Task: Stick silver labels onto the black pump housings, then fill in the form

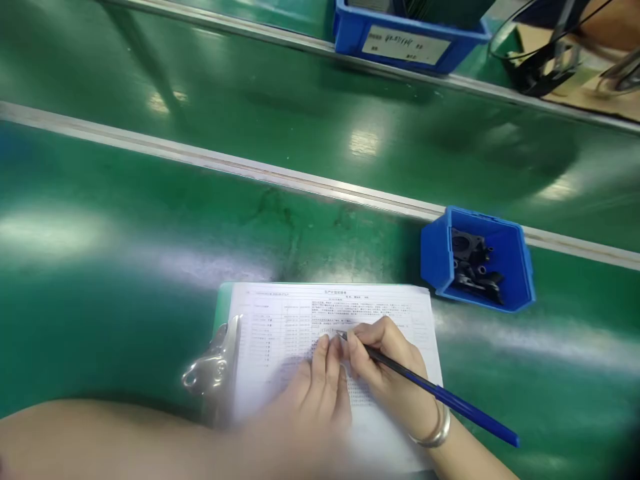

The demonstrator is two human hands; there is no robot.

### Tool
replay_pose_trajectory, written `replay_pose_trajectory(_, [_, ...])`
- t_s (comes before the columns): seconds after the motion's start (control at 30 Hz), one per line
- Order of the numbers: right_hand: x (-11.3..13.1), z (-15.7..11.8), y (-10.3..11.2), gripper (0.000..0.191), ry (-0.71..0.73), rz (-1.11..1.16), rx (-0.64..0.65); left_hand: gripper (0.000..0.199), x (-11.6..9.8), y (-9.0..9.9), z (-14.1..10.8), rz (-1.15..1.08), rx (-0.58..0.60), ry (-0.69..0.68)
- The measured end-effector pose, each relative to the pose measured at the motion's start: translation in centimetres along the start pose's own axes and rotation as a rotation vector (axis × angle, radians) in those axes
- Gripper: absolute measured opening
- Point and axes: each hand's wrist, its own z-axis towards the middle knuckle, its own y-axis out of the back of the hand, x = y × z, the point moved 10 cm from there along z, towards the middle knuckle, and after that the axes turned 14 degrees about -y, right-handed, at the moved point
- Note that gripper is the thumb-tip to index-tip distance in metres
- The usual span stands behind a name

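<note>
My right hand (393, 363) grips a pen (450, 400) with a black front part and a long blue end, its tip touching a printed form (390, 303). On that wrist sits a silver bracelet (436, 430). Stretched out flat on the paper, the fingers of my left hand (320, 393) lie just left of the pen tip, and that hand holds nothing. The paper rests on a light green clipboard (223, 307) with a metal clip (213, 367) at its left side. Handwritten marks show near the tip, too small to read. My left forearm is blurred and covers the lower left of the sheet.
A small blue bin (435, 263) with black parts (473, 263) inside stands behind the clipboard, to the right. Farther back is a larger blue bin (345, 30) with a white label. Pale metal strips (300, 179) cross the green surface (125, 233). Cables and equipment occupy the top right.
</note>
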Motion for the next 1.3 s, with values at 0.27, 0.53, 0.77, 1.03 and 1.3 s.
replay_pose_trajectory(0.27, [-0.4, 0.1, -0.3, 0.020, -0.032, -0.016, 0.016, 0.063, 0.1, 0.2, 0.2, 0.001, -0.017, 0.011])
replay_pose_trajectory(0.53, [-0.8, -0.2, -0.1, 0.020, -0.034, -0.014, -0.037, 0.061, 0.2, 0.1, 0.1, 0.008, -0.012, 0.011])
replay_pose_trajectory(0.77, [-0.5, -0.1, 0.2, 0.021, -0.033, -0.022, -0.036, 0.063, 0.3, 0.0, 0.2, 0.008, -0.020, 0.009])
replay_pose_trajectory(1.03, [-0.5, -0.3, 0.7, 0.019, 0.005, -0.080, -0.097, 0.064, 0.7, 0.7, 0.5, 0.064, -0.001, -0.018])
replay_pose_trajectory(1.3, [-1.3, -0.4, 0.9, 0.021, 0.012, -0.114, -0.114, 0.042, 1.0, 0.9, 0.4, 0.127, -0.009, -0.011])
